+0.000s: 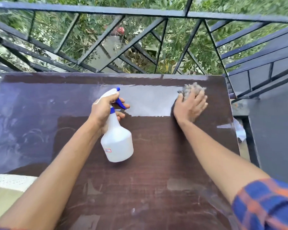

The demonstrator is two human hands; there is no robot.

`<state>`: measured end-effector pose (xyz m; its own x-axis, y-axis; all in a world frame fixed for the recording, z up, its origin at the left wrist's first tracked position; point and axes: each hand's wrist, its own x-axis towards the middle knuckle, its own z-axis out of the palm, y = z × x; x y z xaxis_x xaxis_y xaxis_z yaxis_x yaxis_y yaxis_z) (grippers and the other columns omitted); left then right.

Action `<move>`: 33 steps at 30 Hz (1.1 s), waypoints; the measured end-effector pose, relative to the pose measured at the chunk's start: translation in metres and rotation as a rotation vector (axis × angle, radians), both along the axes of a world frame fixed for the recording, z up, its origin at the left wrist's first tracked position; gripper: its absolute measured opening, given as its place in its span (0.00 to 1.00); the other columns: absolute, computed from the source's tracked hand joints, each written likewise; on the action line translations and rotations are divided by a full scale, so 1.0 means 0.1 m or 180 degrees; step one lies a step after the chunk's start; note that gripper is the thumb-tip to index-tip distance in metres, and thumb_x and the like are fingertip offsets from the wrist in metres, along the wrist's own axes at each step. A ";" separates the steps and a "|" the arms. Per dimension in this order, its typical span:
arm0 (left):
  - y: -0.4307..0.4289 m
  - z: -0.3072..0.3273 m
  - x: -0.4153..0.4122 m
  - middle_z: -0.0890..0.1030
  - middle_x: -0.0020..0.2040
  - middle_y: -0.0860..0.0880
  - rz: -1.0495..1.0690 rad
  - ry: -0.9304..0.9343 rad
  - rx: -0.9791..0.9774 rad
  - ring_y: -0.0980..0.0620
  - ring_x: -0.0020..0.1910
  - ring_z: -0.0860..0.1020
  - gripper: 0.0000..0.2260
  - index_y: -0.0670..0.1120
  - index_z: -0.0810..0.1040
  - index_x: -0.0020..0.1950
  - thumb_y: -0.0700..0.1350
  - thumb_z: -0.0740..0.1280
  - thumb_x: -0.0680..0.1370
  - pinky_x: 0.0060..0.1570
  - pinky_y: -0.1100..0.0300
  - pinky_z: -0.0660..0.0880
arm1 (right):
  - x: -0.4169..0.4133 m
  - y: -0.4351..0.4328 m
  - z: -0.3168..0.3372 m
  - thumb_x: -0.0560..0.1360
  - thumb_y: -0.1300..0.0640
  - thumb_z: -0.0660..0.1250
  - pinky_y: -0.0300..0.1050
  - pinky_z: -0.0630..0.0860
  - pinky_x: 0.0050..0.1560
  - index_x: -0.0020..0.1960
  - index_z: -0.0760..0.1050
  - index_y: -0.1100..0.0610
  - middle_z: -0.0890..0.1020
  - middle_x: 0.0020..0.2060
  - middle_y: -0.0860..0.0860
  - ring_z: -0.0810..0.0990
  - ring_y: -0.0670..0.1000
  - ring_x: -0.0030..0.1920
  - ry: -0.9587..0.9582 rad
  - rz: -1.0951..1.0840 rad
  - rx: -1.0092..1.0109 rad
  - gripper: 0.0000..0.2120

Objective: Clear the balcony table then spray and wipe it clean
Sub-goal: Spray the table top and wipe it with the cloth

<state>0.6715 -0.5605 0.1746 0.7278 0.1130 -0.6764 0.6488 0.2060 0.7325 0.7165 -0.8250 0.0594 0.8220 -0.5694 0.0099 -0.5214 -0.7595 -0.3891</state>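
Note:
The dark brown balcony table (156, 163) fills the lower view, with a wet shiny band across its far part. My left hand (105, 108) grips the neck of a white spray bottle (117, 141) with a blue trigger, held tilted above the table's middle, nozzle pointing away. My right hand (189, 105) presses flat on a grey fluffy cloth (191, 88) near the table's far right corner, at the end of the wet band.
A dark metal railing (140, 14) runs just beyond the table's far edge and down the right side, with greenery below. A pale cushion or cloth (8, 183) lies at the left edge. Something white (239, 131) sits off the right edge.

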 end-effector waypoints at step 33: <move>-0.79 0.08 -0.80 0.85 0.46 0.37 0.0107 -0.0071 0.0068 0.47 0.22 0.74 0.11 0.42 0.79 0.45 0.48 0.65 0.80 0.27 0.61 0.68 | -0.94 -1.36 -0.14 0.80 0.47 0.59 0.66 0.59 0.75 0.76 0.64 0.60 0.64 0.75 0.67 0.63 0.71 0.74 0.0309 0.0566 -0.0421 0.28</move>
<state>0.5918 -0.6395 0.1827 0.7382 0.1518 -0.6573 0.6253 0.2115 0.7511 0.6228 -0.9611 0.0452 0.9100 -0.4145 -0.0091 -0.4049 -0.8838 -0.2346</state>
